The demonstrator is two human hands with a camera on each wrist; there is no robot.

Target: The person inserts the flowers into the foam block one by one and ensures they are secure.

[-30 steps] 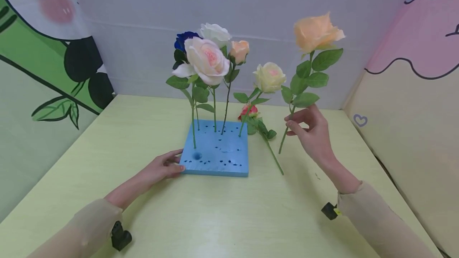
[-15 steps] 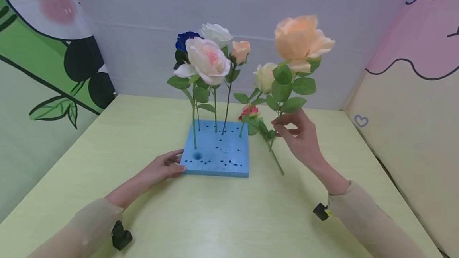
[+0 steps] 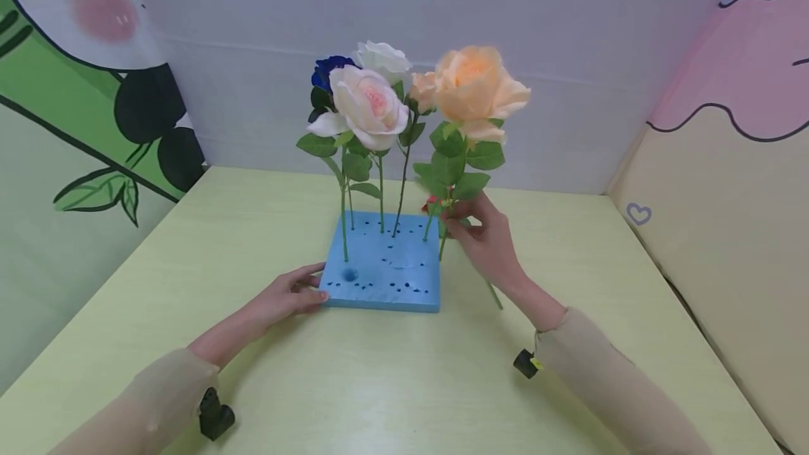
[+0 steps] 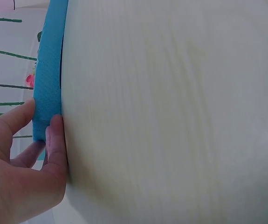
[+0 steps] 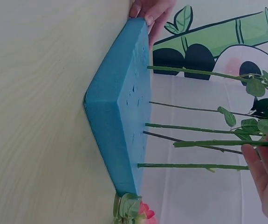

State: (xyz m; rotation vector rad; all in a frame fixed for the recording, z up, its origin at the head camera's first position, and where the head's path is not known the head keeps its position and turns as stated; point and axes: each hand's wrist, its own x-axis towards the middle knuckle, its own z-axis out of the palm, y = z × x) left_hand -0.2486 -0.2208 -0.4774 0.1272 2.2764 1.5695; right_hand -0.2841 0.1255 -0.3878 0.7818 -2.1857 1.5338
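Observation:
My left hand (image 3: 287,295) grips the near left corner of a blue foam block (image 3: 373,293), thumb on its top face. In the right wrist view, the block's top (image 5: 134,93) has small holes and several upright stems. My right hand (image 3: 485,241) pinches the stem of a large peach rose (image 3: 474,86) near the block's right edge. Its cut stem end (image 5: 182,144) hangs above the block. Standing in the block are a pale pink rose (image 3: 369,107), a white rose (image 3: 382,58), a blue rose (image 3: 327,72) and a small peach rosebud (image 3: 422,90). A pale yellow rose's bloom is hidden behind the large peach rose.
A red-pink flower (image 5: 147,214) lies on the table beside the block, its stem end (image 3: 495,295) showing below my right wrist. The pale wooden table (image 3: 392,378) meets a grey back wall (image 3: 253,90). Printed walls stand on both sides.
My right hand has carried the large peach rose leftward to the block, and its bloom now covers the pale yellow rose. My left hand has stayed on the block's corner.

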